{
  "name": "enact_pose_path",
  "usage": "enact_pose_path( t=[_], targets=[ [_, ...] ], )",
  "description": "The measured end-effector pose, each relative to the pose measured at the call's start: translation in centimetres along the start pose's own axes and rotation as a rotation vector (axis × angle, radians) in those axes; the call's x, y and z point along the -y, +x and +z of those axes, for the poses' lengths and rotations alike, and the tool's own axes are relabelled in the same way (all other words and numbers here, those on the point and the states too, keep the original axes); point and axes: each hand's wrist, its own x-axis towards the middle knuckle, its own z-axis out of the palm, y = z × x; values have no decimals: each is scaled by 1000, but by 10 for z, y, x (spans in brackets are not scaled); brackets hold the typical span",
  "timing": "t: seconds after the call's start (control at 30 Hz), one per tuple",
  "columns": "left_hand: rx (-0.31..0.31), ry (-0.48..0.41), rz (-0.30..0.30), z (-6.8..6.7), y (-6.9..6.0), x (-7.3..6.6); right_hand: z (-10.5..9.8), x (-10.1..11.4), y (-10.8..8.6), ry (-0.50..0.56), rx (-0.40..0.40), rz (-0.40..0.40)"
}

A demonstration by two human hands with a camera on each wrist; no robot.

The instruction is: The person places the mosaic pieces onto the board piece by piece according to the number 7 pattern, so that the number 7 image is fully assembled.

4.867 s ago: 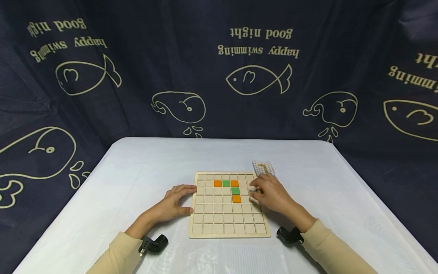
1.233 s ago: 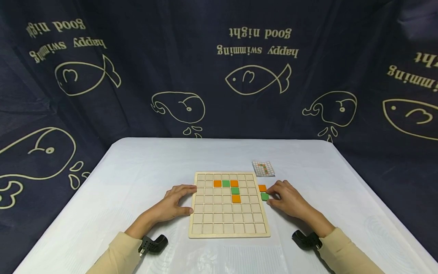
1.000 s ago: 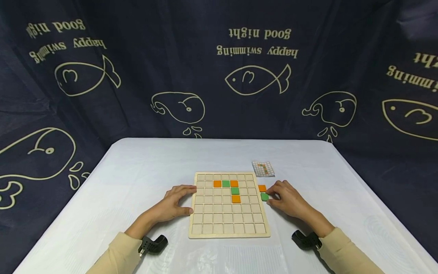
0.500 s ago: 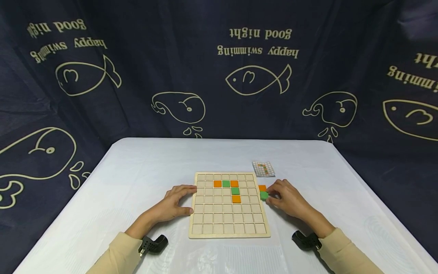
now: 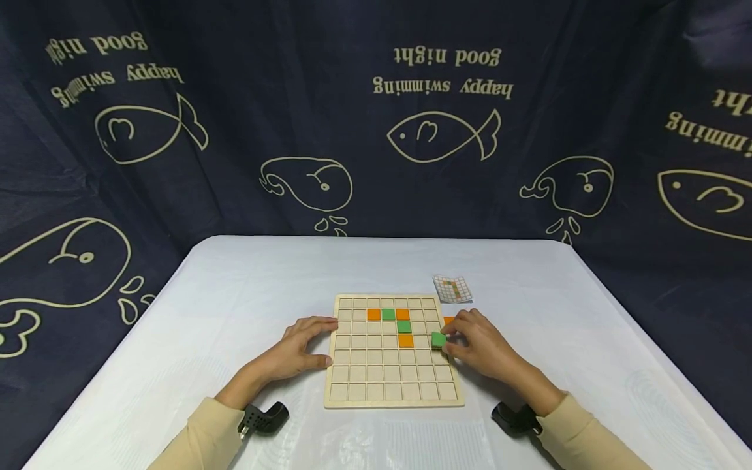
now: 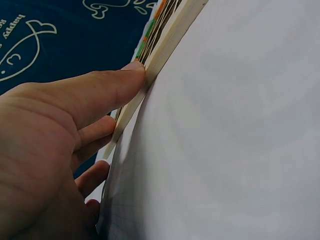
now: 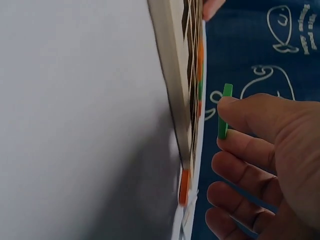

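Observation:
A wooden grid board point(image 5: 376, 391) lies on the white table, with several orange and green square tiles set in its cells. My left hand point(image 5: 302, 349) rests at the board's left edge; in the left wrist view its thumb point(image 6: 115, 90) touches the wooden rim, its fingers fairly straight. Between thumb and finger my right hand point(image 5: 482, 346) pinches a green tile point(image 5: 438, 340) over the board's right side. The right wrist view has that green tile point(image 7: 225, 111) raised clear of the board. An orange tile point(image 5: 449, 320) lies by the right edge, partly hidden behind the right hand.
A small printed card point(image 5: 452, 289) with a coloured grid pattern lies beyond the board's far right corner. White cloth covers the table point(image 5: 264, 274). A dark blue curtain point(image 5: 376, 196) with fish drawings hangs behind it.
The right hand has picked up the green tile from beside the board and moved it left, over the board's right columns. Left hand and board have stayed in place.

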Motion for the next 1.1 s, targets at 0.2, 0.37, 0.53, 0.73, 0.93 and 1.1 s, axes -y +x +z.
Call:
enact_pose_path(
  t=[0.2,0.37,0.53,0.73,0.93,1.1],
  targets=[
    [2,-12,-7,0,0,-1,2,11,0,-9,28,-12],
    [1,-10,-5,0,0,-2,4,19,1,-12,47,-30],
    [2,-9,-9,0,1,-2,8,25,1,-22,48,-51],
    [5,-18,-22,0,1,-2,12,32,3,-41,32,-87],
    [5,-17,-19,0,1,-2,16,38,4,-37,35,-92],
    [1,-12,-7,-1,1,-2,17,41,5,-43,35,-100]
  ],
)
